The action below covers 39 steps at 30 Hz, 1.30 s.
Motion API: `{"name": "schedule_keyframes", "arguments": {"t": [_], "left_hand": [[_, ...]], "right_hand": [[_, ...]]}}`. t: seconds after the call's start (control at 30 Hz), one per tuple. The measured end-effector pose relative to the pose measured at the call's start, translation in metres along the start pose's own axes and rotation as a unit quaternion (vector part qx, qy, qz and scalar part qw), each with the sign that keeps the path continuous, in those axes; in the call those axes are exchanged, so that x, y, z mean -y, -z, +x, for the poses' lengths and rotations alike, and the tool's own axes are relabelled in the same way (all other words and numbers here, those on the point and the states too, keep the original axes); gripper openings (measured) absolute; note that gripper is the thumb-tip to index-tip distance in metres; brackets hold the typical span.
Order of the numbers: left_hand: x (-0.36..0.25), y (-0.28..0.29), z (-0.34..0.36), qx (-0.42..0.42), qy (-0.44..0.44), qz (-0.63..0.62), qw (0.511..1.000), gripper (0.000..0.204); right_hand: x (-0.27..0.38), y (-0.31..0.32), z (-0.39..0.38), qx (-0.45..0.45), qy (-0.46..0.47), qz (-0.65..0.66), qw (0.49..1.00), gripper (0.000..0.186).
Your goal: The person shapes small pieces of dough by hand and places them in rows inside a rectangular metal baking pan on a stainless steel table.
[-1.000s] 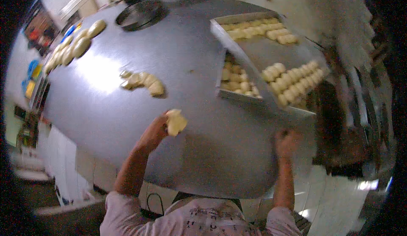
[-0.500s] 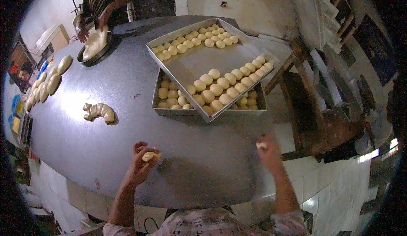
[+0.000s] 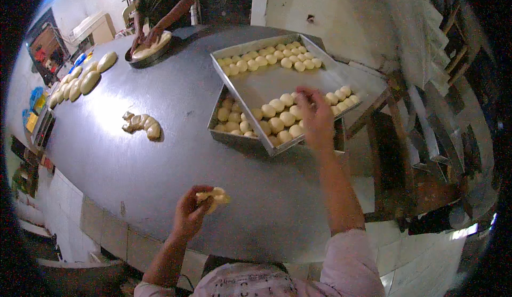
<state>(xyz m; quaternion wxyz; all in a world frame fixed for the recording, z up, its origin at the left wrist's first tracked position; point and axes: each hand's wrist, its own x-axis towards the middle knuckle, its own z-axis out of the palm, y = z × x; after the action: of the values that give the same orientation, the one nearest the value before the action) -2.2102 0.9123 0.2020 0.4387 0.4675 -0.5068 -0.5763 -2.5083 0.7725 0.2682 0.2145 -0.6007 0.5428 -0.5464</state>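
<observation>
My left hand (image 3: 192,207), low in the middle, is closed around a soft, uneven lump of dough (image 3: 216,194) that sticks out past the fingers. My right hand (image 3: 318,120) reaches over the upper metal tray (image 3: 250,117), at the near group of dough balls (image 3: 288,118). Its fingers curl downward but are blurred, and whether a piece of dough is between them is hidden. More dough balls (image 3: 261,61) line the tray's far side in rows. On the steel table left of the trays lies a curved, pinched strip of dough (image 3: 143,123).
A lower tray (image 3: 234,139) with dough balls sits under the tilted upper one. Several long dough loaves (image 3: 89,82) rest at the table's left edge. Across the table, a co-worker's hands (image 3: 149,38) press dough in a round dark pan (image 3: 146,61). Metal racks (image 3: 421,115) stand at right.
My right hand has gone from the table's right edge, carrying a small piece of dough, up over the tray. My left hand keeps its dough. The co-worker's dough is now pressed down into the pan.
</observation>
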Motion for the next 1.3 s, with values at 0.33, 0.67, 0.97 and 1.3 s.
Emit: {"name": "schedule_keyframes", "arguments": {"t": [0.33,0.67,0.97,1.3], "left_hand": [[0.021,0.085,0.023,0.119,0.029,0.014,0.992,0.025],[0.022,0.138,0.045,0.151,0.090,-0.069,0.982,0.029],[0.047,0.140,0.048,0.057,0.118,-0.039,0.991,0.022],[0.007,0.051,0.052,0.151,0.105,0.066,0.981,0.041]], "right_hand": [[0.023,-0.006,-0.254,0.121,-0.337,0.075,0.931,0.043],[-0.057,-0.045,-0.211,-0.015,0.080,-0.621,0.779,0.046],[-0.047,0.010,-0.197,-0.112,-0.230,-0.425,0.868,0.033],[-0.085,0.062,-0.202,-0.123,-0.065,-0.513,0.847,0.021]]}}
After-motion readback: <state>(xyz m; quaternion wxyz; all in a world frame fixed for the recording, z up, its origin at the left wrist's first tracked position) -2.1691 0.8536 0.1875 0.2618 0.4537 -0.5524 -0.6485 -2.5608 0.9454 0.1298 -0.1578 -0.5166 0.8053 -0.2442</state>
